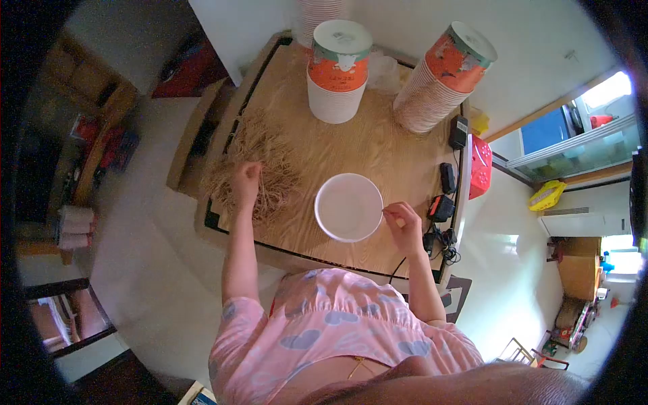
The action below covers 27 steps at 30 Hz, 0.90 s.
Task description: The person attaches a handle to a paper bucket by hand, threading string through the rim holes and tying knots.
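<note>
On the wooden table, a white round paper tub stands with its mouth up; only its pale inside shows. My right hand is at the tub's right rim, with thumb and fingers pinched on the edge. To the left lies a loose heap of thin, dry brown plant stems. My left hand is over the heap's left part, its fingers closed among the stems. What exactly lies between those fingertips is partly hidden.
Tall stacks of tubs, one upright stack and one leaning stack, stand at the table's back, with another behind. Black power adapters and tangled cables lie along the right edge. A red plastic item is beyond it.
</note>
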Tool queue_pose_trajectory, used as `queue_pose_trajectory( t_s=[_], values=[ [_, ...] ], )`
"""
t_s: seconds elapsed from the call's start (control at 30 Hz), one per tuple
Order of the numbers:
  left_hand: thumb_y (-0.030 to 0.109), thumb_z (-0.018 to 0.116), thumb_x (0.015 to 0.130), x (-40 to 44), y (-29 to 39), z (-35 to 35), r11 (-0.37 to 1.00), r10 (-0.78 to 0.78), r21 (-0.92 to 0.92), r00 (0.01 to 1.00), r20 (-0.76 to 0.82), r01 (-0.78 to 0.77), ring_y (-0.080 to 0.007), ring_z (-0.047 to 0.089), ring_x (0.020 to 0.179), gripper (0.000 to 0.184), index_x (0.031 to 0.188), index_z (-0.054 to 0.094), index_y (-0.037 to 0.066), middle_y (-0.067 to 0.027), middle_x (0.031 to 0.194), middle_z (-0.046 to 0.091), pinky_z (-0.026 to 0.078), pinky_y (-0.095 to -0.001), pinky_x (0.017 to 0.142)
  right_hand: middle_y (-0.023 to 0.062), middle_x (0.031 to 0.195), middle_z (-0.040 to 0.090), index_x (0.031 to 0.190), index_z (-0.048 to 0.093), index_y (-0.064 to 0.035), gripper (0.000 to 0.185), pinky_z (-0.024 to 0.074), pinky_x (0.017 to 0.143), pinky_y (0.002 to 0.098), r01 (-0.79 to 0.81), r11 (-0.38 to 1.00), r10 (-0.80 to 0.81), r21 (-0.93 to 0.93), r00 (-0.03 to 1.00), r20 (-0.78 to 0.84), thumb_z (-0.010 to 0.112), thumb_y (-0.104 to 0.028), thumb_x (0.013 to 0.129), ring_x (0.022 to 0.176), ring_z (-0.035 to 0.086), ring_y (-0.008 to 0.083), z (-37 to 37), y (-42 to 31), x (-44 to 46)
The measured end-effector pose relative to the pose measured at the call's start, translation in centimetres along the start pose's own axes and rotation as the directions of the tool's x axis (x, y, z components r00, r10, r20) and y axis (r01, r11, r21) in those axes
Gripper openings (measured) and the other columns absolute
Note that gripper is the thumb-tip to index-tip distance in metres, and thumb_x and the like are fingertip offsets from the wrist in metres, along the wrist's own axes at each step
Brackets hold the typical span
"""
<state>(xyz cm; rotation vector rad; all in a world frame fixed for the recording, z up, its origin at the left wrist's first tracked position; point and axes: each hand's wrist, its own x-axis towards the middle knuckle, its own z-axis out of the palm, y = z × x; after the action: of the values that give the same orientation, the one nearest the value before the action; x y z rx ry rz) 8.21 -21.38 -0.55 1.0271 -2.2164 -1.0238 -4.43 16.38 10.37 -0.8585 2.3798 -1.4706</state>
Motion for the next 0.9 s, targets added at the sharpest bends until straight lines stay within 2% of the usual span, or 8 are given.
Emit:
queue_pose_trajectory(
  t_s=[0.13,0.23,0.3,0.33,0.47,0.7,0.83,0.9],
  values=[
    [0.020,0.056,0.090,0.8,8.5,-4.8,0.897,0.143,-0.375,0.956,-0.256,-0.234,-0.0119,0.057,0.071,0.016,0.093,0.060,0.005,-0.0033,0.077,0.060,0.044,-0.0256,0.063,0.0085,0.085,0.062,0.085,0.063,-0.0002,0.005,0.0482,0.067,0.0273,0.001,0.995,-0.001,0.104,1.000,-0.007,0.060,-0.002,0.082,0.074,0.060,0.0175,0.8,-0.5,-0.1],
    [0.015,0.061,0.087,-3.2,18.0,-7.8,0.884,0.020,-0.457,0.986,-0.165,-0.094,-0.0101,0.054,0.067,0.010,0.087,0.060,0.005,-0.0016,0.073,0.059,0.042,-0.0249,0.058,0.0064,0.089,0.063,0.087,0.064,0.0001,0.012,0.0477,0.070,0.0265,-0.205,0.899,0.174,0.388,0.978,0.114,0.057,-0.010,0.087,0.077,0.060,0.0154,2.5,-2.6,-0.9],
    [0.008,0.064,0.082,-7.3,19.5,-5.2,0.885,0.218,-0.426,0.976,0.028,-0.186,-0.0132,0.054,0.073,0.004,0.079,0.061,0.006,-0.0010,0.081,0.059,0.044,-0.0272,0.066,0.0054,0.093,0.063,0.091,0.064,0.0004,0.021,0.0472,0.073,0.0263,-0.395,0.710,0.249,0.583,0.915,0.318,0.054,-0.018,0.091,0.080,0.059,0.0144,4.0,-6.3,-0.5],
    [0.004,0.067,0.077,-8.5,20.4,-4.5,0.865,0.449,-0.281,0.891,0.064,-0.415,-0.0173,0.054,0.073,0.006,0.082,0.063,0.006,-0.0038,0.078,0.057,0.045,-0.0296,0.065,0.0061,0.095,0.062,0.097,0.062,0.0000,0.025,0.0463,0.076,0.0274,-0.486,0.575,0.234,0.658,0.868,0.437,0.049,-0.021,0.093,0.082,0.058,0.0141,5.3,-6.0,-0.8],
    [0.006,0.066,0.074,-14.1,18.7,-0.3,0.862,0.491,-0.233,0.855,0.167,-0.450,-0.0268,0.059,0.064,0.010,0.084,0.063,0.008,-0.0089,0.075,0.056,0.047,-0.0361,0.054,0.0058,0.103,0.058,0.105,0.058,-0.0029,0.027,0.0442,0.081,0.0333,-0.633,0.023,0.275,0.774,0.748,0.603,0.044,-0.023,0.095,0.090,0.054,0.0144,7.6,-4.7,-1.1],
    [0.004,0.067,0.076,-16.5,15.4,-1.0,0.924,0.311,-0.302,0.919,0.243,-0.233,-0.0208,0.057,0.060,0.007,0.082,0.063,0.002,-0.0078,0.072,0.056,0.045,-0.0306,0.051,0.0020,0.093,0.057,0.092,0.056,-0.0091,0.014,0.0423,0.079,0.0304,-0.427,0.078,0.389,0.901,0.845,0.367,0.051,-0.023,0.091,0.087,0.053,0.0141,3.8,-4.5,1.3],
    [0.006,0.068,0.075,-15.5,12.8,-2.7,0.961,0.241,-0.187,0.946,0.217,-0.202,-0.0171,0.055,0.056,0.007,0.081,0.064,0.003,-0.0067,0.070,0.055,0.043,-0.0285,0.050,0.0067,0.093,0.058,0.095,0.056,-0.0044,0.018,0.0432,0.080,0.0291,-0.153,0.021,0.184,0.988,0.972,0.147,0.053,-0.021,0.091,0.089,0.055,0.0177,-0.5,-2.3,3.1],
    [0.007,0.069,0.075,-15.2,11.8,-3.0,0.969,0.223,-0.154,0.953,0.207,-0.194,-0.0166,0.055,0.056,0.007,0.080,0.065,0.005,-0.0062,0.069,0.055,0.042,-0.0278,0.050,0.0060,0.092,0.057,0.101,0.056,-0.0040,0.020,0.0437,0.080,0.0296,-0.145,0.090,0.322,0.985,0.940,0.109,0.053,-0.021,0.091,0.088,0.054,0.0169,-1.6,-2.7,3.0]
  ],
)
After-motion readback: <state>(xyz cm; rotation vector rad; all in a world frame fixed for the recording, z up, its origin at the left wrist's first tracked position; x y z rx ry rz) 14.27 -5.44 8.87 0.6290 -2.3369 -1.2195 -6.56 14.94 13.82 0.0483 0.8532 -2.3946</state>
